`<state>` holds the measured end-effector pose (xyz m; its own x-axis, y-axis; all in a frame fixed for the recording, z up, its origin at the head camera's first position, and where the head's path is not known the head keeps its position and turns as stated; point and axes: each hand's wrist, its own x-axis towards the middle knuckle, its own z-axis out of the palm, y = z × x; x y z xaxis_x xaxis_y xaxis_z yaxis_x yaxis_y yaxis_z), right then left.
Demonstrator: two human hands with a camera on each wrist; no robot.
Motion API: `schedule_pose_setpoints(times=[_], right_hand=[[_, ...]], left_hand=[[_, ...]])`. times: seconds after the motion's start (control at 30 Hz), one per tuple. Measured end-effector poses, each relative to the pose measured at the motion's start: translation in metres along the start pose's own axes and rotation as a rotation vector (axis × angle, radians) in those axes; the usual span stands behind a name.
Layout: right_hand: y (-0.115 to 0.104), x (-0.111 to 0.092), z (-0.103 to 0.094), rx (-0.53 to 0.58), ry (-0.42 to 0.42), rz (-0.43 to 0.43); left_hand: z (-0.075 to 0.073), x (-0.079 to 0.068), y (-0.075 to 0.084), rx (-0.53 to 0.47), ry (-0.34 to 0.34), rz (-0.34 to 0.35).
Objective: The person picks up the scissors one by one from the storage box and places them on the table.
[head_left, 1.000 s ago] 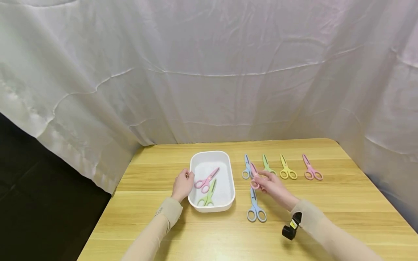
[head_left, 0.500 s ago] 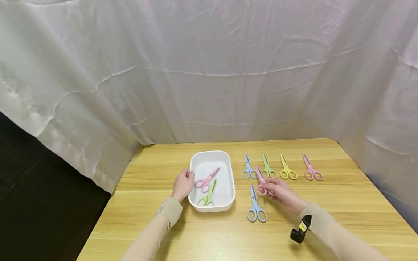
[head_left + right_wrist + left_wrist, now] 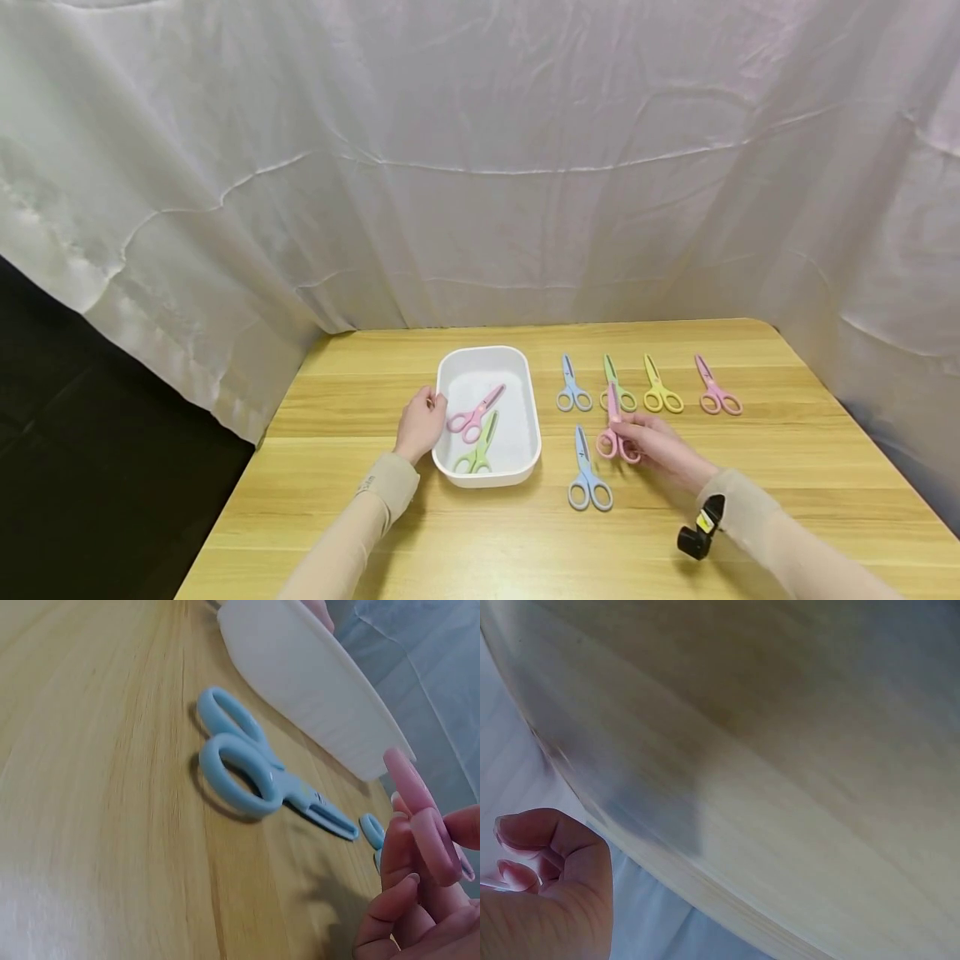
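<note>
My right hand [image 3: 663, 447] holds a pair of pink scissors [image 3: 613, 406] above the table, blades pointing away from me. In the right wrist view thumb and fingers pinch these pink scissors [image 3: 429, 838] near the handle loops. Just left of that hand lies a pair of blue scissors [image 3: 582, 457], large in the right wrist view too. My left hand [image 3: 420, 423] grips the left rim of a white tray [image 3: 533, 414]. Inside the tray rest pink scissors [image 3: 477, 413] and green scissors [image 3: 480, 450]. The left wrist view shows curled fingers [image 3: 574, 844] beside the table edge.
Along the back of the wooden table [image 3: 337, 517] lie blue scissors [image 3: 570, 387], green scissors [image 3: 611, 375], partly overlapped by the held pair, yellow scissors [image 3: 656, 387] and pink scissors [image 3: 713, 390]. A pale curtain [image 3: 480, 208] hangs behind the table.
My right hand has moved right and slightly toward me with the pink scissors, from in front of the back blue pair to in front of the green pair. My left hand stays at the tray.
</note>
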<state>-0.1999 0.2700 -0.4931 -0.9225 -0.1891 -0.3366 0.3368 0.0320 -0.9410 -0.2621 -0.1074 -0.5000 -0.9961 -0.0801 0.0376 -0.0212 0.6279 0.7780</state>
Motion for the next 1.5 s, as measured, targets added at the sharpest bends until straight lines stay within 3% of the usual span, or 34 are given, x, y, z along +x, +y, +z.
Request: schedule_pose_setpoints(times=[0.63,0.93,1.3,1.5], right_hand=[[0.005,-0.004,-0.010,-0.110,-0.034,0.010],[0.006,-0.008,-0.019,-0.229,-0.029,0.028],[0.005,-0.012,-0.028,-0.462,-0.071,-0.063],[0.005,-0.012,-0.028,-0.517,-0.055,-0.061]], left_hand=[[-0.001,-0.001,0.000,0.007,-0.007,-0.004],[-0.001,0.000,0.000,-0.004,-0.007,-0.005],[-0.001,-0.001,0.000,-0.003,-0.008,0.002],[-0.001,0.000,0.000,0.006,-0.006,0.005]])
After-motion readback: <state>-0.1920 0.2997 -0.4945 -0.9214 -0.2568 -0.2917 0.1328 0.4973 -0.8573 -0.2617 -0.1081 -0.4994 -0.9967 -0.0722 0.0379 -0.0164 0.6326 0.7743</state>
